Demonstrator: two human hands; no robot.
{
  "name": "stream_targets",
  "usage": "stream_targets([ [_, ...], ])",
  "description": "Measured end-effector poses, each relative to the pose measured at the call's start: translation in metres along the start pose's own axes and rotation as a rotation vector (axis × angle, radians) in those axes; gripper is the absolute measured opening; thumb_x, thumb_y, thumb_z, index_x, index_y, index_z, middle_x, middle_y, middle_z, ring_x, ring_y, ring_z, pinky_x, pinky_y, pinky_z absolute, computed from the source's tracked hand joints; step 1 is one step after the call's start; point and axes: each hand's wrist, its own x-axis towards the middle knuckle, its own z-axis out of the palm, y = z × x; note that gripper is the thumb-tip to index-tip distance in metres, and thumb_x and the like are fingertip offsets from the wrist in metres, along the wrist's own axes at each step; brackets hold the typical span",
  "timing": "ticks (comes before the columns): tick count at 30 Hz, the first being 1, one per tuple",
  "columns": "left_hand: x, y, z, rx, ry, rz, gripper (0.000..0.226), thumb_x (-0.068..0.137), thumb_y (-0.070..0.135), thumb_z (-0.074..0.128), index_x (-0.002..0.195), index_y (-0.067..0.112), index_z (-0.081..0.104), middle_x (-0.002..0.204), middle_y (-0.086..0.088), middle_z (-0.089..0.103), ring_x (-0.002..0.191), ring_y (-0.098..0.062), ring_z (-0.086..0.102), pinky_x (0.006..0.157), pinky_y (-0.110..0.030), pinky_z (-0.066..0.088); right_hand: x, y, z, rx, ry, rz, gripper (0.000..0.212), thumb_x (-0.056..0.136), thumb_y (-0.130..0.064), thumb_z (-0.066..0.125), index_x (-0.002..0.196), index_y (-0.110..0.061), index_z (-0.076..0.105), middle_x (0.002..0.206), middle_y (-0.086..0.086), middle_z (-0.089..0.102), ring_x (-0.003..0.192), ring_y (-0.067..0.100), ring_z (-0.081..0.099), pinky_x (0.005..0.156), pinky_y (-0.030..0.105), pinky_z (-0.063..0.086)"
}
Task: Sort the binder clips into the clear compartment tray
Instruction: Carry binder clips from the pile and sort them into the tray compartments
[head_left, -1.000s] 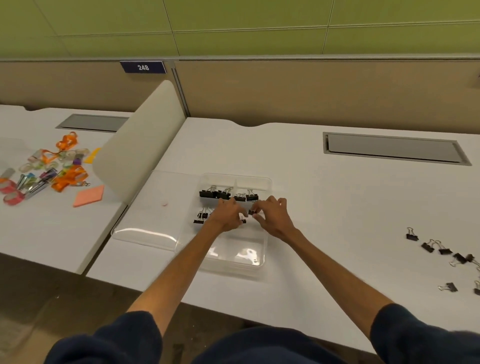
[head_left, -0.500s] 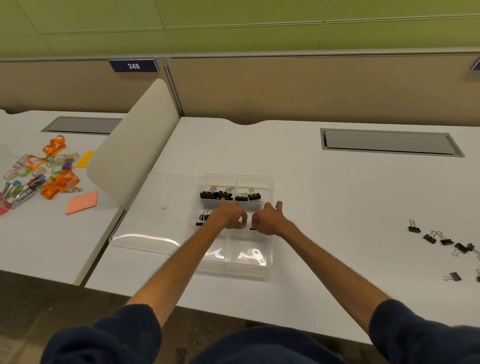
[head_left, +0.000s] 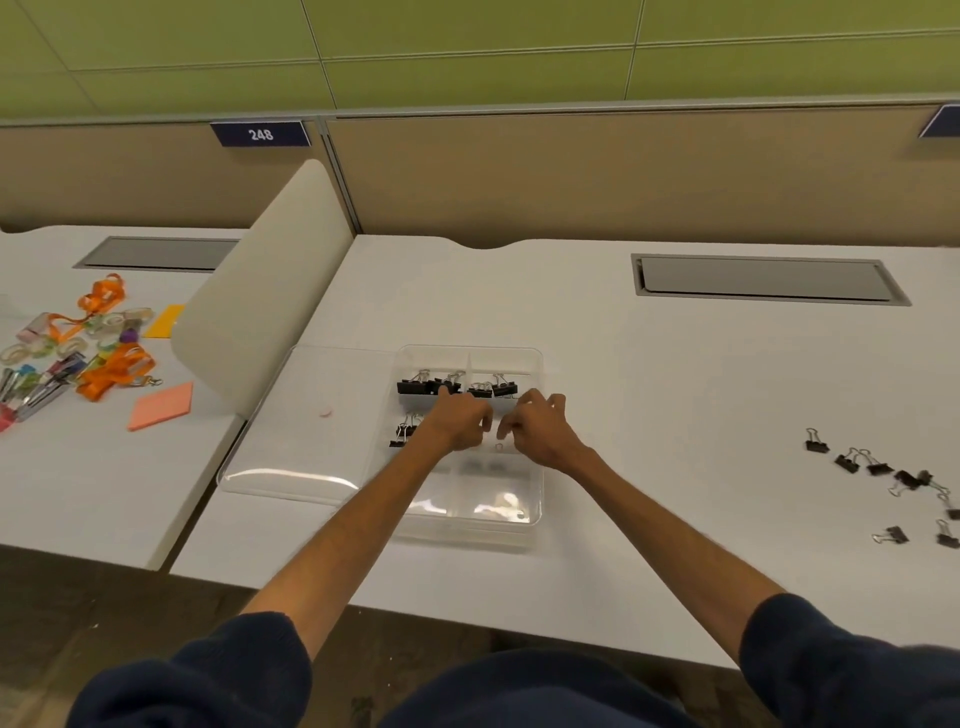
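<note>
**Two hands, fingers curled, meeting over the tray's middle row**

The left hand (head_left: 460, 423) and the right hand (head_left: 543, 431) hang close together, knuckles up. Fingers and thumbs are curled into narrow pinches that nearly meet. Whether either pinch holds a clip cannot be told, since the fingertips point down and away from the camera. A small wire loop (head_left: 500, 447) shows in the gap just below the two thumbs.

Under both hands lies the clear compartment tray (head_left: 537, 512); its compartments on the wrist side of the grip show glare. Just beyond the fingertips, a row of black binder clips (head_left: 415, 386) sits in the two far compartments, wire handles raised. At the left hand's outer edge, more clips (head_left: 402, 435) sit in the left middle compartment, partly hidden by that hand. A flat clear lid (head_left: 311, 452) lies just beside the tray on the left-hand side.

Well out past the right forearm, loose binder clips (head_left: 852, 461) are scattered on the white desk (head_left: 649, 395). Farther out past the left arm, beyond a pale divider panel (head_left: 270, 291), a neighbouring desk (head_left: 78, 493) carries orange lanyards (head_left: 117, 369) and an orange pad (head_left: 161, 413).
</note>
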Motion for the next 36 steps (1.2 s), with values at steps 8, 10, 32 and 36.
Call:
stream_targets([
  [8, 0.008, 0.018, 0.014, -0.121, 0.47, -0.083, 0.022, 0.094, 0.016, 0.046, 0.108, 0.018, 0.063, 0.088, -0.007, 0.07, 0.091, -0.027, 0.061, 0.092, -0.043, 0.036, -0.02, 0.032, -0.01, 0.144, 0.394, 0.057, 0.038, 0.079, 0.006, 0.049, 0.089, -0.022, 0.072, 0.086, -0.007, 0.069, 0.103, 0.02, 0.05, 0.085, 0.038, 0.031],
  [10, 0.013, 0.032, 0.013, -0.162, 0.534, -0.08, 0.021, 0.093, 0.016, 0.046, 0.106, 0.016, 0.063, 0.086, -0.006, 0.07, 0.088, -0.028, 0.062, 0.088, -0.043, 0.037, -0.028, 0.043, -0.014, 0.163, 0.43, 0.112, 0.04, 0.079, 0.006, 0.047, 0.091, -0.023, 0.072, 0.083, -0.007, 0.067, 0.101, 0.018, 0.051, 0.084, 0.038, 0.032],
  [32, 0.086, 0.267, 0.025, -0.281, 0.399, 0.316, 0.023, 0.096, 0.028, 0.047, 0.113, 0.015, 0.055, 0.108, -0.001, 0.061, 0.105, -0.022, 0.05, 0.087, -0.037, 0.037, -0.19, 0.229, -0.082, 0.119, 0.622, 0.57, 0.028, 0.087, -0.003, 0.05, 0.103, -0.019, 0.066, 0.1, -0.006, 0.069, 0.106, 0.021, 0.052, 0.085, 0.04, 0.034],
  [36, 0.094, 0.308, 0.028, -0.272, 0.329, 0.355, 0.026, 0.095, 0.028, 0.049, 0.117, 0.016, 0.052, 0.104, -0.001, 0.061, 0.105, -0.023, 0.052, 0.087, -0.037, 0.037, -0.218, 0.264, -0.091, 0.077, 0.604, 0.654, 0.025, 0.089, -0.01, 0.051, 0.109, -0.019, 0.063, 0.108, -0.004, 0.066, 0.109, 0.023, 0.05, 0.084, 0.041, 0.035],
])
